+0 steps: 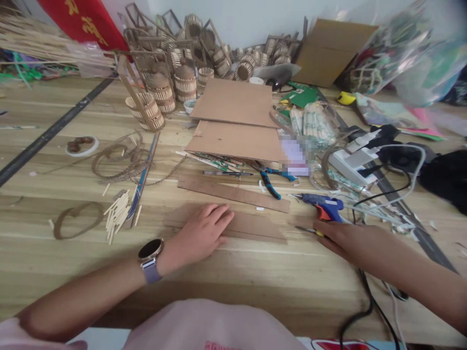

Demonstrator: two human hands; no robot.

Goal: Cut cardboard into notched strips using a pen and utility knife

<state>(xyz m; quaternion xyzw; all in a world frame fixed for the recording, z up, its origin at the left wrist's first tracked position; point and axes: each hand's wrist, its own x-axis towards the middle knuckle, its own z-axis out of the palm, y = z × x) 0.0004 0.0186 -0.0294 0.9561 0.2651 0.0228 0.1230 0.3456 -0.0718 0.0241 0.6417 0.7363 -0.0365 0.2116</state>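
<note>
While atop cardboard strip (pixel 257 227), left grip (pixel 202 231) palm-down

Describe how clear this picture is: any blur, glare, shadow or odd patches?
Head view: the right hand looks slightly soft, perhaps from movement; head view, upper right: clear plastic bags show whitish glare; head view, centre right: blocky pixelation covers part of a pale purple item; head view, bottom: the wooden table darkens toward the person's shirt.

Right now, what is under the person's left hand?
Cardboard lies under the left hand, showing on both sides of it. Whatever the hand itself covers can't be seen.
</note>
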